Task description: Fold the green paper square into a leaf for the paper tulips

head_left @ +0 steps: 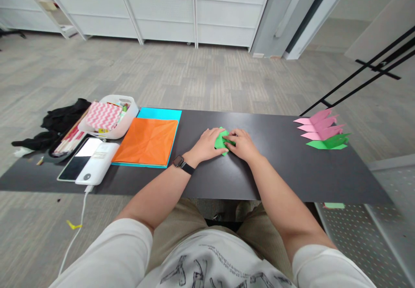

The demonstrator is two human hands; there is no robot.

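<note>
Forearms [158, 193] angle inward — left fingers [214, 131] extended, thumb [222, 151] parted — right fingers [231, 137] bent, just beside them

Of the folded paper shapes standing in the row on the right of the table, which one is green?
The green shape is at the row's end, closest to the table's near edge; the pink shapes lie beyond it.

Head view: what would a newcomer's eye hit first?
Probably the orange sheet, lying on blue paper toward the left of the dark table. Next, the green paper at the middle, with the left hand and right hand on it. Then the pink folded shapes and green folded shape, lined up near the right end.
</note>
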